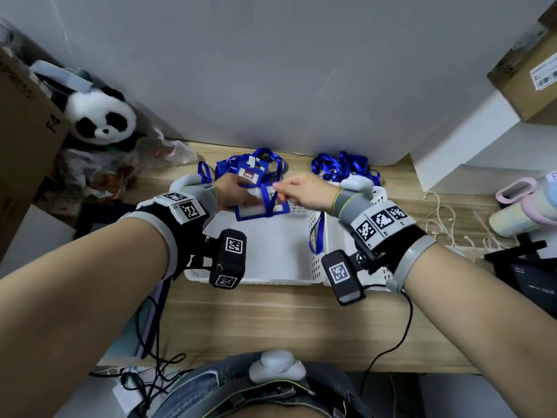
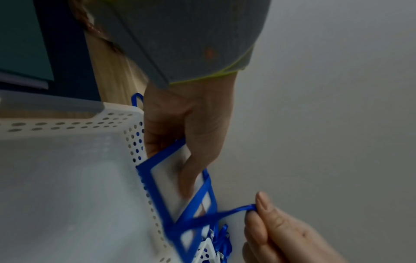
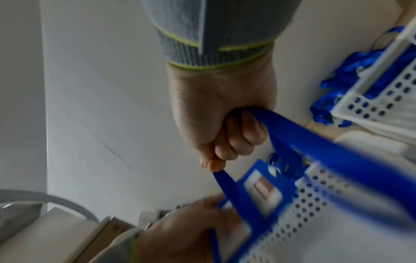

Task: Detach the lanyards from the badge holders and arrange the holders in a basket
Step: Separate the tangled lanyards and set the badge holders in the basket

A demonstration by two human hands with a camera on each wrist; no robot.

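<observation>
Baskets first, nearest the body: two white perforated ones sit side by side on the wooden desk, the left basket (image 1: 301, 279) showing a bare floor, the right basket (image 1: 380, 197) mostly hidden under the right wrist. Just above the left basket's far edge, the left hand (image 1: 233, 191) grips a blue badge holder (image 1: 261, 206), thumb pressed flat on its clear window, fingers curled behind. Right hand (image 1: 304, 190) closes on the blue lanyard (image 2: 225, 212), pinching the ribbon between thumb and forefinger with the other fingers curled in, and one strand trails down over the rim between the baskets. Ribbon looks taut, so this reads as the unclipping step. To do it well, the left hand should keep the holder steady near its top slot while the right works at the clip, not yanking mid-ribbon; the clip itself is too blurred to make out. Farther back, along the desk's far edge, waits a pile of holders (image 1: 251, 168) with lanyards attached, and behind the right basket a heap of loose lanyards (image 1: 342, 165).
</observation>
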